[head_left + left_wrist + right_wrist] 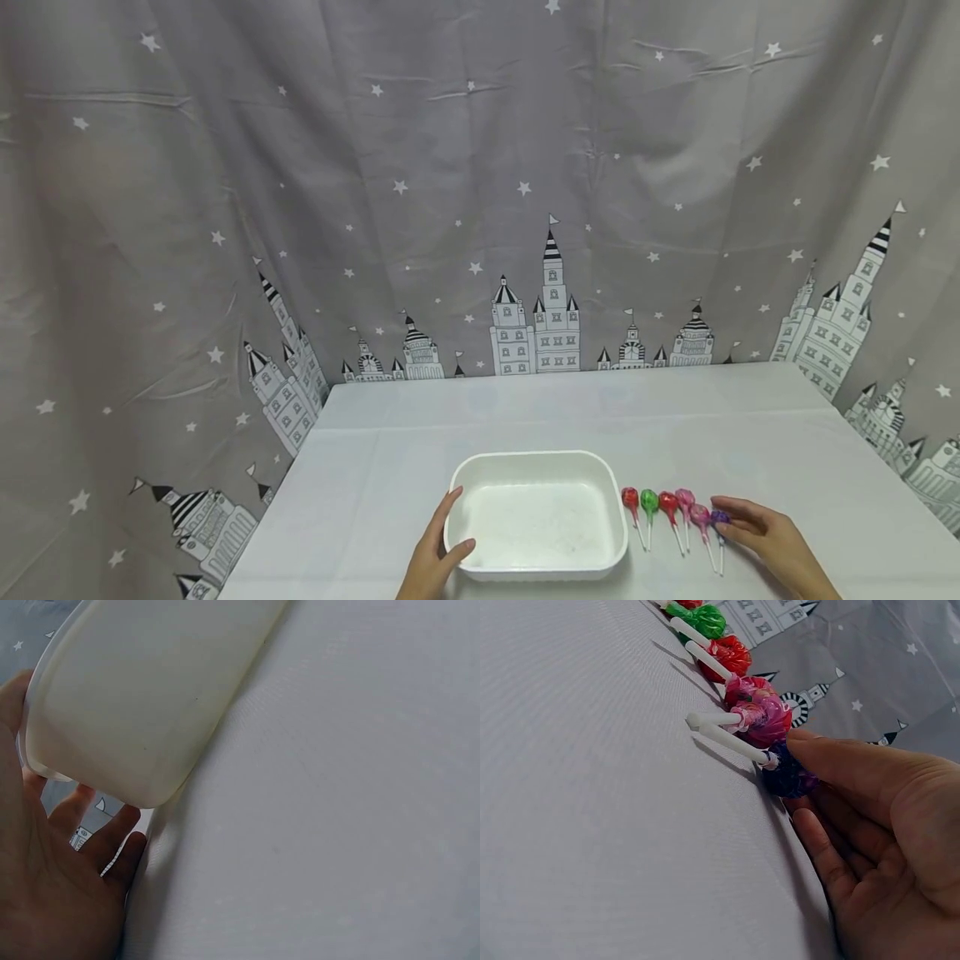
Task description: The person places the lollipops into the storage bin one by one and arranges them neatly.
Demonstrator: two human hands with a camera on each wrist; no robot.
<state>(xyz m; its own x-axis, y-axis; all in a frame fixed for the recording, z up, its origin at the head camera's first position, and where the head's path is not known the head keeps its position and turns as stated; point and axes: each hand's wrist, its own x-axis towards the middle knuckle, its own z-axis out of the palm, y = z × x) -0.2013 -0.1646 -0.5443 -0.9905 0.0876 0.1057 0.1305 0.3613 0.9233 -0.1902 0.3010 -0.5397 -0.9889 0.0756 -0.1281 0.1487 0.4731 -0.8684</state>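
Note:
My left hand (pixel 433 554) holds the left side of a white plastic tub (pixel 543 574), thumb over the rim and fingers along the outer wall. The left wrist view shows the fingers (pixel 112 832) spread against the tub's corner. To the right, my right hand (pixel 776 542) pinches the wrapped head of a purple lollipop (pixel 786 776) between thumb and fingers. Its white stick points toward the near edge of the table. Immediately left of it lies a pink lollipop (pixel 700 515), with another pink lollipop (pixel 685 497) beside that.
Farther left in the row lie a red lollipop (pixel 668 502), a green lollipop (pixel 649 501) and another red lollipop (pixel 630 498) close to the tub. Everything rests on a white-covered table (pixel 420 425). A grey curtain (pixel 450 167) with castles and stars hangs behind.

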